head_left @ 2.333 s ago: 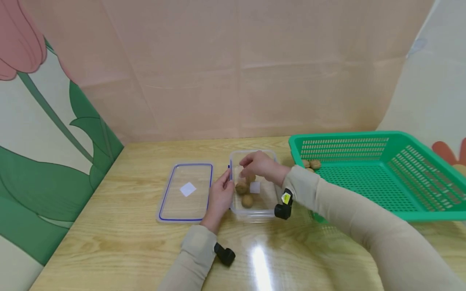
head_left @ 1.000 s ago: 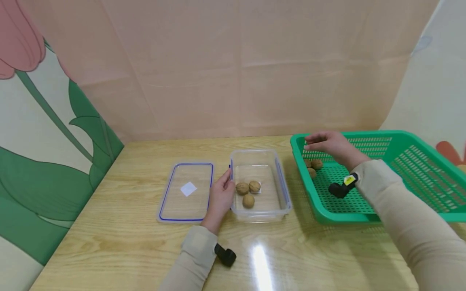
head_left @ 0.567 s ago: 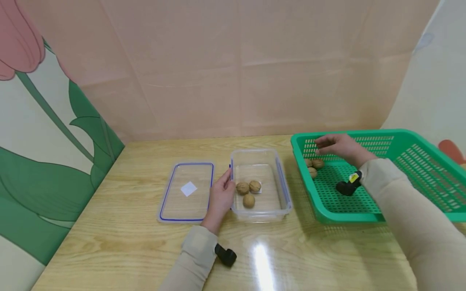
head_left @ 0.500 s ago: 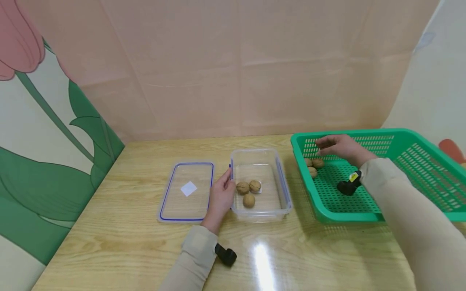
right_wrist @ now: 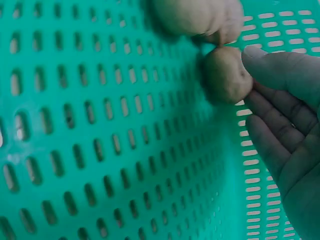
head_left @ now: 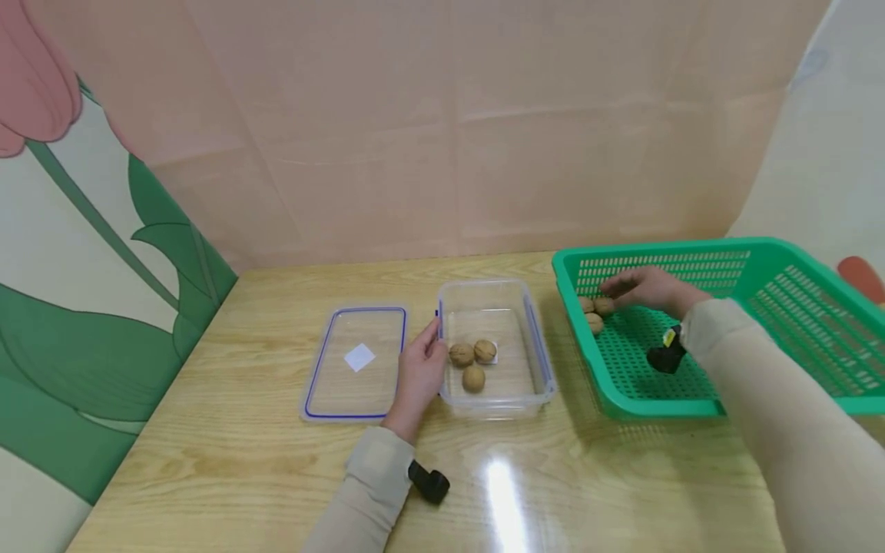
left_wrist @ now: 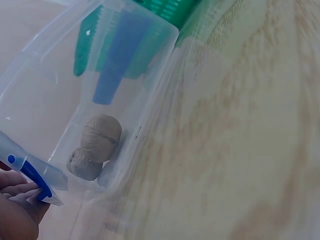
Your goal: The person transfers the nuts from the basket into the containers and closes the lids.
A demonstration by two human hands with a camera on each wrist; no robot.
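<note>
In the head view, a clear plastic food container [head_left: 508, 384] stands mid-table with three walnuts [head_left: 462, 354] at its left side. My left hand [head_left: 420, 369] holds its left side; the left wrist view shows the fingers at a blue-edged latch flap [left_wrist: 35, 177]. At the right, my right hand [head_left: 646, 288] reaches into a green basket [head_left: 598, 380], where several walnuts sit in the left corner. Up close in the right wrist view, thumb and fingers stand spread at one walnut [right_wrist: 227, 75], touching or nearly touching its side. They are not closed round it.
A clear lid [head_left: 356, 392] with a blue seal and a white square label lies left of the container. Behind the wooden table [head_left: 207, 461] hangs a pinkish backdrop [head_left: 387, 138]. The basket's rim stands high around the right hand.
My right hand has left the container, where a third walnut now shows, and moved over to the basket. It has since lowered to the walnuts there. The left hand has stayed put.
</note>
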